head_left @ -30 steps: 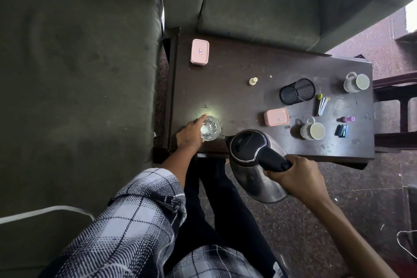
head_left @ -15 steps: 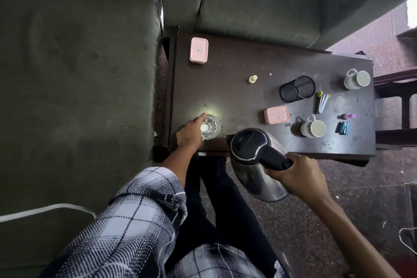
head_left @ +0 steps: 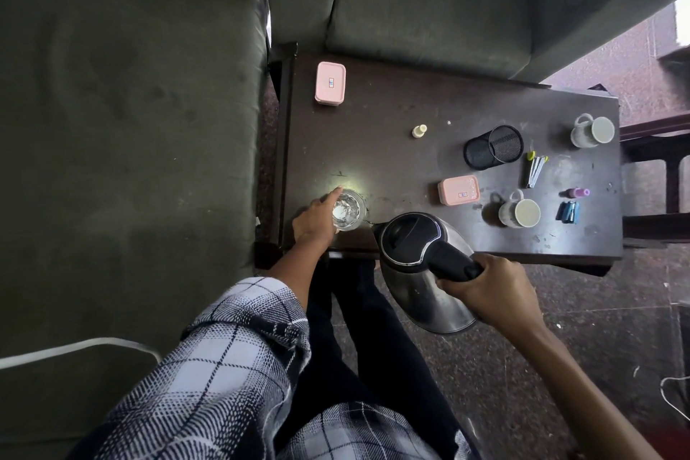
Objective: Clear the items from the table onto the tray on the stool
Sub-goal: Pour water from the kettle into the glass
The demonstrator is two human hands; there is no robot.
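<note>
gripping the black handle, the right hand (head_left: 489, 291) holds the kettle (head_left: 418, 273) in the air over the near edge of the dark table (head_left: 373, 131), tipped with its spout toward the glass (head_left: 349, 211). the kettle is shiny steel with a black lid. the left hand (head_left: 313, 220) wraps the clear glass, forefinger along its far side; the glass stands near the table's left front corner. further right sit a pink box (head_left: 458, 190), a mesh cup (head_left: 493, 146) on its side and two mugs (head_left: 519, 212).
</note>
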